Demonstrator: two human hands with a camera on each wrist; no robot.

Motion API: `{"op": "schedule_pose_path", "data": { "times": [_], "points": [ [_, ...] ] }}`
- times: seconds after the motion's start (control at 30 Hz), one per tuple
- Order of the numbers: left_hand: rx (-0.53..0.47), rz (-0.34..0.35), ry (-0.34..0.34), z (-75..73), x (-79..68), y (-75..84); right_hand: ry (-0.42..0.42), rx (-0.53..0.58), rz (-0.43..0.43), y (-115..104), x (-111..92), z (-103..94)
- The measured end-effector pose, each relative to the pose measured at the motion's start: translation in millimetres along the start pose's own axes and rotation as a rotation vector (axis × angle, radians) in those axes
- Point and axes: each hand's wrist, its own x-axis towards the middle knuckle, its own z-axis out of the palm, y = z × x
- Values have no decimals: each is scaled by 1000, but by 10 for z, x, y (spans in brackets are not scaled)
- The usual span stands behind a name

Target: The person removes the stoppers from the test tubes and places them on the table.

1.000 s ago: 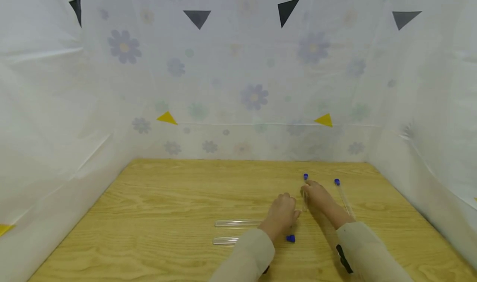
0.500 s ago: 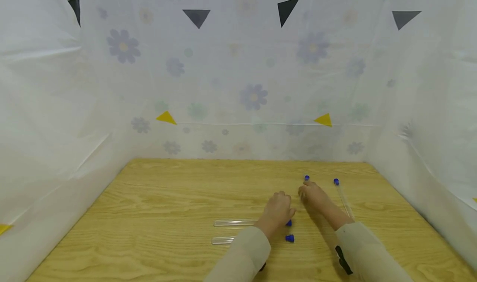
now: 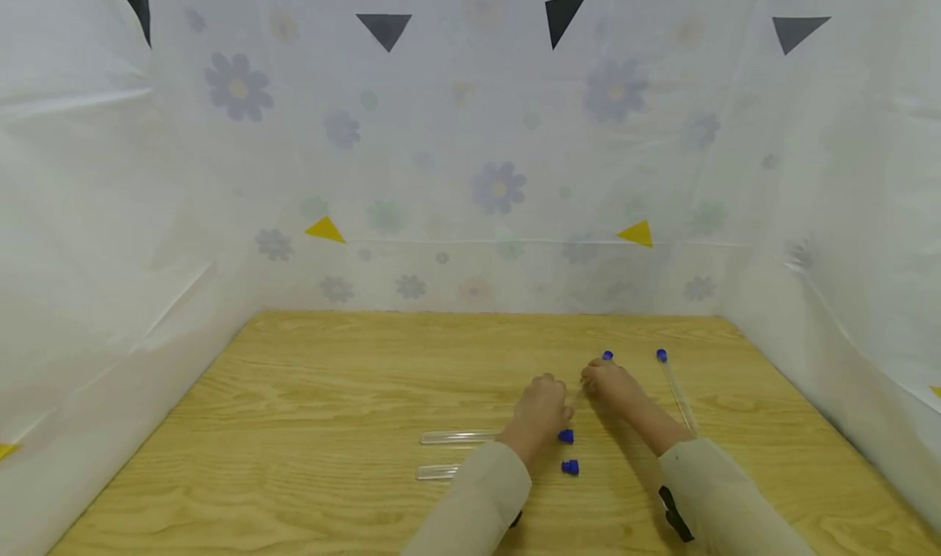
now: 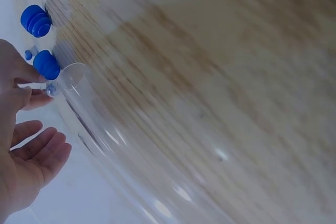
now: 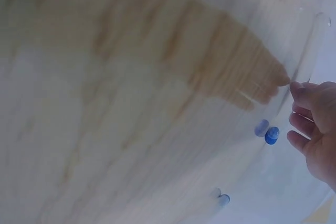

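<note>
My left hand (image 3: 539, 410) pinches the near end of a clear test tube (image 4: 51, 89) between thumb and fingertip. Thumb and index finger of my right hand (image 3: 616, 390) pinch the same test tube (image 5: 311, 45) farther along. It slants between both hands. A blue stopper (image 3: 607, 355) shows at its far end; whether it is seated is hidden. Two more test tubes lie at left, one test tube (image 3: 456, 438) above another test tube (image 3: 437, 473). Near their right ends are a blue stopper (image 3: 566, 436) and another blue stopper (image 3: 570, 467).
Right of my hands, a test tube (image 3: 679, 394) lies with a blue stopper (image 3: 662, 355) at its far end. The wooden table (image 3: 309, 425) is enclosed by a white flowered sheet (image 3: 441, 172) at the back and sides.
Both hands have shifted slightly left. The pinched test tube has turned from nearly straight ahead to a slant, its near end swinging left towards my left hand, whose thumb has drawn in.
</note>
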Motion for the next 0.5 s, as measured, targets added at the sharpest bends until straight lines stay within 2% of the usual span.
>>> {"op": "schedule_pose_path", "data": {
  "times": [0.23,0.5],
  "points": [
    [-46,-25,-14,9,18,-32,46,-65,-47,-13,17,39],
    [-45,-23,-22,27,15,-61,67,-35,-81,-41,33,112]
  ]
}}
